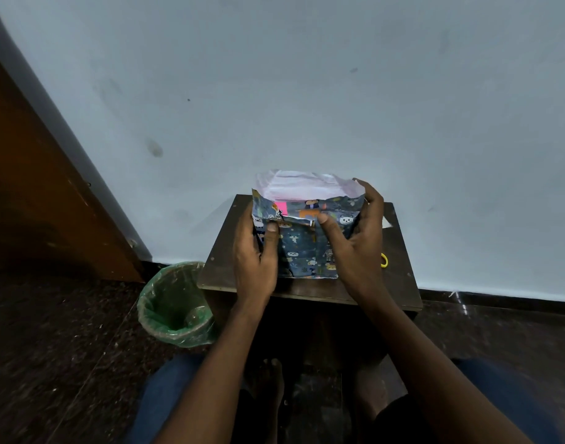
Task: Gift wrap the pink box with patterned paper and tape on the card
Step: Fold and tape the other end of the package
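though half wrapped (pink box (281, 207) peeking), both hands on patterned paper (302, 251)

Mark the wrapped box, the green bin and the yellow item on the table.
wrapped box (302, 248): head view, patterned front face.
green bin (173, 302): head view, liner inside.
yellow item (384, 260): head view, visible loop by right wrist.
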